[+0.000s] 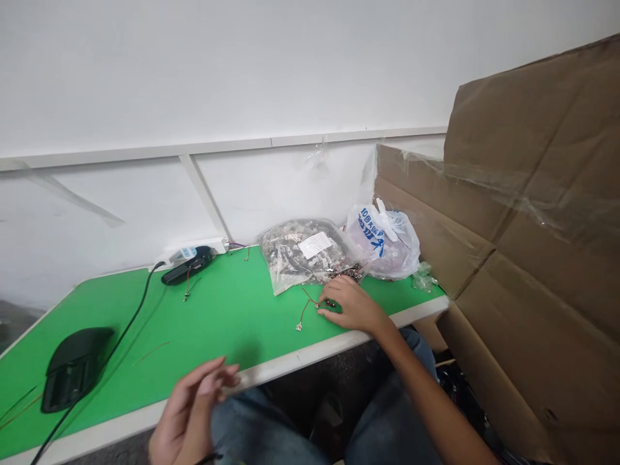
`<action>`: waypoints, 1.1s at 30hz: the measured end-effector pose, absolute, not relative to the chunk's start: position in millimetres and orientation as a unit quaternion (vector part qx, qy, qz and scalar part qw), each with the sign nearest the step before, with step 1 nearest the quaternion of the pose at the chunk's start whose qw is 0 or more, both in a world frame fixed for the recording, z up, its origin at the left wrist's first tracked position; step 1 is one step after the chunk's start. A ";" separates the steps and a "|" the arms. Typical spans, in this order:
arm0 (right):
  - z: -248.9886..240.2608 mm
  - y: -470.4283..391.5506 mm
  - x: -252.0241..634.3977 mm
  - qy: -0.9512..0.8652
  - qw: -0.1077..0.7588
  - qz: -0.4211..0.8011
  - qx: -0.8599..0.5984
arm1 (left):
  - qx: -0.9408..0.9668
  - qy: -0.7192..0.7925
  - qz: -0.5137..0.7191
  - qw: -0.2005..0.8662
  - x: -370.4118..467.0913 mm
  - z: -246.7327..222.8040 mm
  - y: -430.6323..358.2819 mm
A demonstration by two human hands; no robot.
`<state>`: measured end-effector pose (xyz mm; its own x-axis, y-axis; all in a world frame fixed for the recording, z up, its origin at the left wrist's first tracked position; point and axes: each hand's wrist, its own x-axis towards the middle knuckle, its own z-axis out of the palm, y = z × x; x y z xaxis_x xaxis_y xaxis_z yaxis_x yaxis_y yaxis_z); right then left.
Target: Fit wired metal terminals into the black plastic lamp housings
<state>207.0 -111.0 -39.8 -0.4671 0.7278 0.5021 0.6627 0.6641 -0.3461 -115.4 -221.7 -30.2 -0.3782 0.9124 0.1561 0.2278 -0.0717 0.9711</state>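
Note:
My left hand is raised in front of the table's near edge. Its fingers are loosely bent and a little apart, and I see nothing in them. On the green table top, my right hand reaches over a few small parts with red wires. Its thumb and forefinger stand apart around a dark red-wired part; the other fingers are partly hidden. A small white connector on a red wire lies just left of that hand. Behind it is a pile of wired parts, partly covered by the hand.
A clear bag of small parts and a white plastic bag stand against the wall. Large cardboard rises at the right. At left are a black device with a cord, another black device and a power strip.

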 end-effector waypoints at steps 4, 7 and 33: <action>-39.1 -109.1 204.9 -0.852 0.303 0.034 -0.426 | 0.687 0.521 0.436 0.260 -68.8 -13.3 -179.2; -38.4 -107.0 203.8 -0.855 0.285 0.019 -0.433 | 0.792 0.432 0.376 0.213 -38.6 -1.7 -136.7; -143.4 -207.8 213.1 -0.682 0.516 -0.052 -0.515 | 0.963 0.178 0.179 0.099 -28.3 -21.7 -32.6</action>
